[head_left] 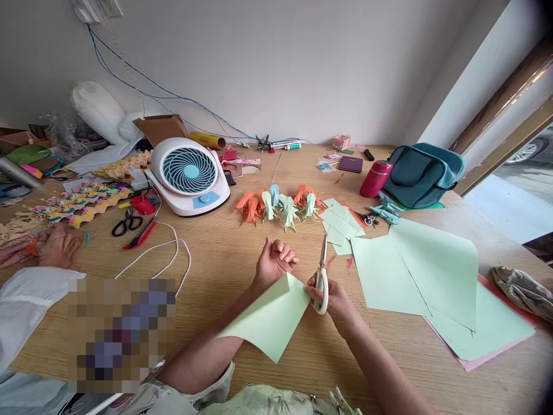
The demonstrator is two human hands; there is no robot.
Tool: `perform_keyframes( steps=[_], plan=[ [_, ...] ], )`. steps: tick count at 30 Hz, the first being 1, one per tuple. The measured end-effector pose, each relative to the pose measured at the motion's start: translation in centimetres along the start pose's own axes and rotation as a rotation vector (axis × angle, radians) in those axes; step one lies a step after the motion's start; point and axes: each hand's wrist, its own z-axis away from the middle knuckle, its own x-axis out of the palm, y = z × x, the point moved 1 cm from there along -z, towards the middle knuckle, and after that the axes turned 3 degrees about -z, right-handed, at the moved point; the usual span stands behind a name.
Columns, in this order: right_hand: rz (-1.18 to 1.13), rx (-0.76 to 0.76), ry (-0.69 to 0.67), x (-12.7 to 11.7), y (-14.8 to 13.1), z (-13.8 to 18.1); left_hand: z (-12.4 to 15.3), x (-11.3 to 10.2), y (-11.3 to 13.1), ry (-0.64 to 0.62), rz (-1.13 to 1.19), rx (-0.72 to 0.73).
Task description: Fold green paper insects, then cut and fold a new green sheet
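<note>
My right hand holds white-handled scissors with the blades pointing away from me. Its thumb and fingers also pinch the edge of a pale green sheet of paper. The sheet hangs across my left forearm, one corner folded up. Just beyond it, my left hand is palm up with loosely curled fingers, and nothing shows in it. Folded paper insects in orange, pale green and blue stand in a cluster farther back. Small cut green pieces lie right of them, and larger green sheets are spread at the right.
A white fan stands back left, its white cord looping over the table. Black scissors and a red cutter lie nearby. A co-worker's hand is at the left. A red bottle and teal bag stand back right.
</note>
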Motion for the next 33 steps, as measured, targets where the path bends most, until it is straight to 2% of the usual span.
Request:
perform_keyframes(
  steps=[2,7,10,15,20,26,28,33],
  plan=[
    [-0.026,0.015,-0.007,0.2,0.2,0.1,0.5,0.6,-0.2,-0.100,-0.055,0.034],
    [-0.021,0.006,0.019,0.1,-0.1,0.2,1.7,1.8,0.0,-0.412,-0.386,0.067],
    [-0.018,-0.014,0.042,-0.3,-0.6,0.3,1.8,1.9,0.6,-0.503,-0.460,0.079],
    [-0.016,-0.019,0.075,-0.5,-0.7,0.0,1.6,1.7,0.9,-0.386,-0.423,0.171],
    [-0.047,-0.050,0.120,-0.6,-0.4,-0.3,1.4,1.2,-0.4,-0.379,-0.441,0.070],
    [-0.090,-0.055,0.157,-1.5,-0.6,-1.1,0.4,-1.4,-1.3,-0.423,-0.484,0.031],
    [-0.102,-0.066,0.164,-1.9,-0.6,-1.2,0.0,-2.5,-1.4,-0.400,-0.496,0.023],
    [-0.126,-0.098,0.174,-2.4,-0.6,-1.2,-0.3,-4.0,-2.2,-0.211,-0.396,-0.001]
  ],
)
